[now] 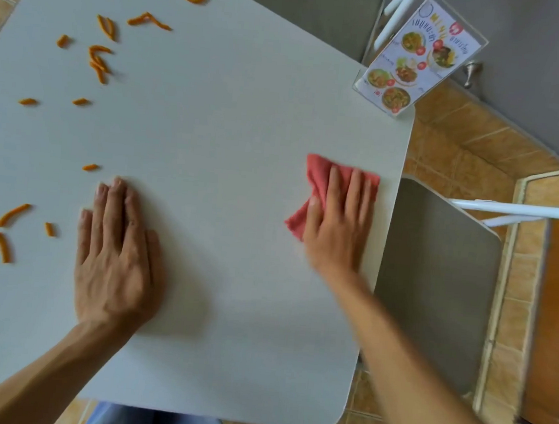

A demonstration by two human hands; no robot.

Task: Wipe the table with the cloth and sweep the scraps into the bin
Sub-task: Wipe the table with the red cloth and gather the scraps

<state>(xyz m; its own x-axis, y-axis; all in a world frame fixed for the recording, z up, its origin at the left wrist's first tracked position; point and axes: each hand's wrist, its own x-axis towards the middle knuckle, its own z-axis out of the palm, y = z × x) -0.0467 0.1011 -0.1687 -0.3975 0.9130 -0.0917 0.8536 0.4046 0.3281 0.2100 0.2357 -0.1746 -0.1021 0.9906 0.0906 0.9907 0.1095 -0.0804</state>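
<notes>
A pale grey table point(228, 123) fills the view. My right hand point(338, 223) presses flat on a crumpled red cloth point(318, 178) near the table's right edge, fingers spread over it. Resting palm down on the bare tabletop near the front, my left hand point(115, 258) holds nothing. Several orange scraps point(98, 60) lie scattered over the far left and left side of the table, apart from both hands. No bin is in view.
A clear menu stand point(419, 61) sits at the table's far right corner. Grey chair seats stand to the right point(434, 276) and behind point(306, 4) the table. Orange floor tiles point(463, 143) and a raised step lie to the right.
</notes>
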